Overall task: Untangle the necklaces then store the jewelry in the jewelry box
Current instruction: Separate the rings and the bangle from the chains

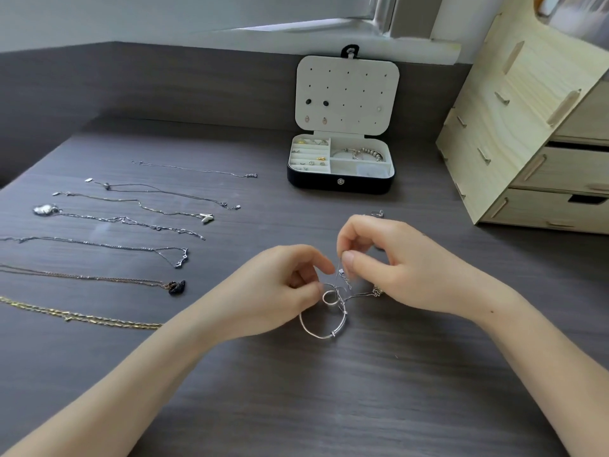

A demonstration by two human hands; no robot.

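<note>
At the middle of the dark wood-grain tabletop (230, 390), both hands meet over a small tangle (336, 290) of silver pieces: a thin bangle (306, 328) lying flat, a ring (329, 298) resting over its top edge, and a fine chain (361, 295) running off to the right under the right hand. The left hand (290, 285) has its fingers curled, its grip closed in a pinch on the tangle where ring and bangle meet. The right hand (395, 268) holds a tight thumb-and-forefinger grip on a short end of the chain, lifted just above the ring, its other fingers curled. A small silver piece (377, 213) lies just behind the right hand.

To the left, 7 necklaces (131, 222) lie stretched out in separate rows, well apart from the hands; one carries a black pendant (176, 287), and the nearest is gold (82, 316).

Farther back stands the jewelry box (339, 184), open, its lid (346, 94) upright and dotted with a few stud earrings. Rings and earrings sit in its left slots, bracelets in the rear right compartment. A pale wooden drawer unit (527, 143) stands at the right.
</note>
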